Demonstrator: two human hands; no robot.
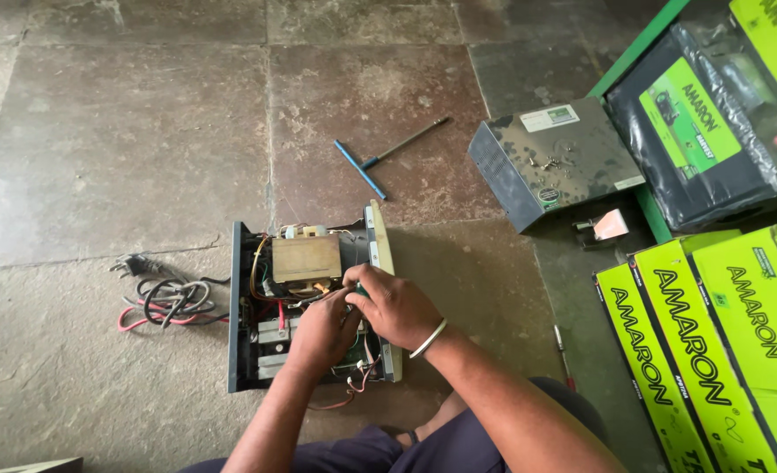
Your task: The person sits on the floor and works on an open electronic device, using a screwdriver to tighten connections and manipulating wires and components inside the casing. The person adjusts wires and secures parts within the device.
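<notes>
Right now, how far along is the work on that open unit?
Done: the cover is off, lying aside with loose screws on it; the T-handle driver lies on the floor. In hand: left hand and right hand are both inside the open unit, beside the transformer. Left: the cover is not refitted; the cables lie loose.

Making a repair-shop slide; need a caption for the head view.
Both hands work inside an opened electrical unit on a stone floor.

Cable bundle [165,302] left of open unit [309,307], T-handle tool [388,156] apparently behind.
</notes>
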